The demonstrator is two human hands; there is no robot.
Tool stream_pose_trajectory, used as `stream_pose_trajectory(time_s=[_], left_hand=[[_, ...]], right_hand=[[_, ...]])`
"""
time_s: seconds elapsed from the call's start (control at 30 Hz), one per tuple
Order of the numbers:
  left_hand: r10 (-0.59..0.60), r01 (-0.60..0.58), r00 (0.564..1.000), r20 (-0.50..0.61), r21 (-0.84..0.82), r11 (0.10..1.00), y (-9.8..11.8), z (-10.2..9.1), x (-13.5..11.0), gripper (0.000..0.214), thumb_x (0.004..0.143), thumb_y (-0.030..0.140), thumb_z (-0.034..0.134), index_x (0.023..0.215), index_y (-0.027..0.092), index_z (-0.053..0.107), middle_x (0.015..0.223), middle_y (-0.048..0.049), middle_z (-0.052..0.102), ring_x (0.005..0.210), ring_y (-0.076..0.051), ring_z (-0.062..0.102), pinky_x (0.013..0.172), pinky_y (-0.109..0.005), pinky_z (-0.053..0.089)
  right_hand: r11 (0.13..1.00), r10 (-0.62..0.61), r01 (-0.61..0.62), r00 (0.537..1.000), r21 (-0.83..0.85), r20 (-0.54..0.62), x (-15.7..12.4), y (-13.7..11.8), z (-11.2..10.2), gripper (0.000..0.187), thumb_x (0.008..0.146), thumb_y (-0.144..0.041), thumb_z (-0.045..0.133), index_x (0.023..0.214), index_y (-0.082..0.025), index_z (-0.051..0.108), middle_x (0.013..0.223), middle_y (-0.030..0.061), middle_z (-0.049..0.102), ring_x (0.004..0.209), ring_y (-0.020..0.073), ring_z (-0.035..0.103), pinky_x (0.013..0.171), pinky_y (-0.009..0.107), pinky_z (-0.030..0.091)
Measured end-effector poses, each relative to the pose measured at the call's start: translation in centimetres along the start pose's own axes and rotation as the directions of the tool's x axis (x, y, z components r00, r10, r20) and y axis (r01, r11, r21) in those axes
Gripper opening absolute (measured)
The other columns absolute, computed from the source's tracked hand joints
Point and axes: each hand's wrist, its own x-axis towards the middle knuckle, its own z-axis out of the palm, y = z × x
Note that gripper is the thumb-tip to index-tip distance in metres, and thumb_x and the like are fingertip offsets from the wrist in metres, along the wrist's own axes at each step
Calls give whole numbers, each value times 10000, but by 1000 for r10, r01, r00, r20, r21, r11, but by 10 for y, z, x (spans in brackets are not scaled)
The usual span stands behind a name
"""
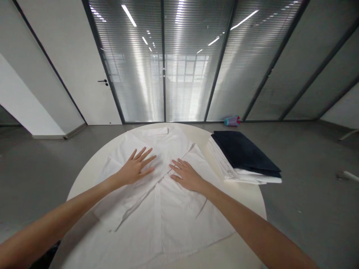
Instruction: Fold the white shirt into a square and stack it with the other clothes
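Note:
A white button-up shirt (148,220) is spread over a round white table (248,198), its collar end at the far side and its hem toward me. One sleeve lies folded slantwise across its front. My left hand (137,167) rests with fingers spread on the upper left of the shirt. On the right, my right hand (186,175) lies flat with its fingertips at the edge of the folded sleeve. Neither hand grips the cloth. The shirt's lower left part hangs toward the near table edge.
At the table's right edge sits a stack of folded white cloth (221,158) topped by folded dark navy cloth (244,151). A blue and red item (232,121) lies on the grey floor by the glass partition (185,93). A white door (92,74) stands at back left.

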Motion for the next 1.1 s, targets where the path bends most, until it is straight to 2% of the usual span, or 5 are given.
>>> stream_pose_trajectory(time_s=[0.27, 0.53, 0.9, 1.0, 1.1], left_hand=[[-297, 268, 950, 96, 240, 933, -17, -3, -134, 651, 976, 580, 395, 1569, 348, 261, 1648, -31, 169, 1509, -383, 133, 1175, -606, 215], [-375, 335, 911, 171, 223, 915, -34, -1, -152, 635, 983, 592, 338, 1562, 335, 301, 1641, -15, 206, 1506, -350, 180, 1197, -568, 187], [134, -129, 991, 24, -152, 980, 69, 0, -31, 326, 986, 314, 471, 1267, 276, 632, 1349, -57, 627, 1280, -250, 552, 1081, -442, 429], [-188, 142, 979, -78, -401, 905, 34, 9, 19, 262, 879, 265, 596, 1119, 238, 696, 1160, -73, 696, 1067, -234, 647, 978, -387, 495], [-523, 392, 848, -88, -559, 731, -33, 13, 66, 259, 782, 228, 666, 1030, 163, 694, 913, -82, 701, 762, -192, 654, 768, -349, 546]], right_hand=[[1000, -4, 4, 1000, 9, 9, 1, 0, 3, 634, 1027, -552, 296, 1510, -167, 436, 1598, 110, 328, 1493, 325, 239, 1202, 496, 221], [977, 38, -42, 999, 211, 22, -11, 11, -34, 564, 989, -487, 453, 1452, -169, 504, 1517, 144, 459, 1415, 301, 406, 1174, 479, 289], [943, 250, -294, 936, 157, 249, -49, 41, -88, 299, 918, -325, 535, 1028, -131, 735, 1001, 133, 726, 870, 240, 659, 745, 294, 450], [948, 238, -280, 939, 150, 249, -45, 41, -82, 306, 921, -315, 515, 1041, -116, 715, 910, 114, 701, 776, 208, 618, 666, 280, 399], [940, 243, -292, 937, 177, 253, -42, 40, -78, 314, 926, -323, 508, 1072, -117, 694, 841, 86, 666, 721, 190, 583, 637, 278, 370]])
